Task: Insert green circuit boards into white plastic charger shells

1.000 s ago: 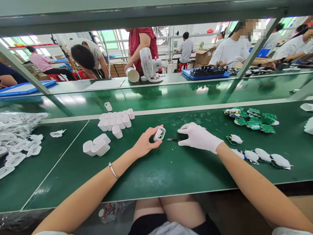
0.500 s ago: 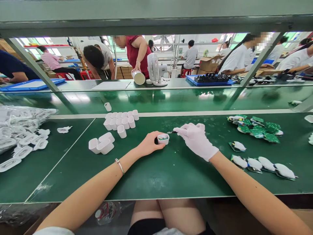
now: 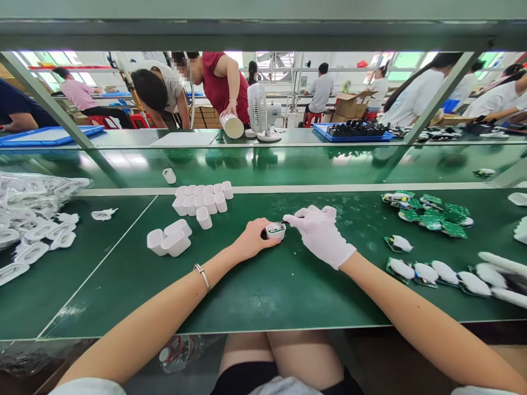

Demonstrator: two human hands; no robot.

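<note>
My left hand is closed around a small white oval plastic housing standing on the green bench, its open top facing up. Inside it shows a circuit board with green edges. In a white glove, my right hand pinches thin dark tweezers, whose tip is at the rim of the housing; whether it touches the board I cannot tell. To the left of my hands stand a cluster of white housings and a block of several more in rows.
Green circuit boards with white pads lie in a row at right, a heap of boards behind them. Another person's white-gloved fingers reach in there. White plastic parts and a clear bag lie left. A shelf beam crosses above.
My right hand has moved left, bringing the tweezers' tip to the housing. The left hand keeps its hold. Another person's gloved fingers have appeared at the right edge beside the boards.
</note>
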